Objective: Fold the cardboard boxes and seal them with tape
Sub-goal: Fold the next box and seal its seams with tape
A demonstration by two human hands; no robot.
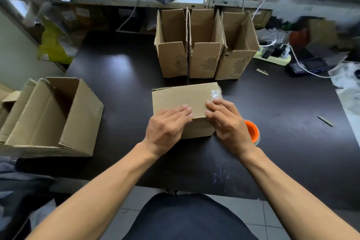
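Table (120, 76): dark, three open boxes (205, 45) at upper centre
Left hand (165, 126): flat on box (179, 97)
Right hand (228, 121): flat on box, beside tape (252, 131)

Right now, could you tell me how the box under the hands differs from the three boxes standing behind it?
The box under the hands has its flaps folded shut with some tape on it; the three boxes behind have flaps standing open. It lies low under both hands; they stand tall, untouched. All are plain brown cardboard.
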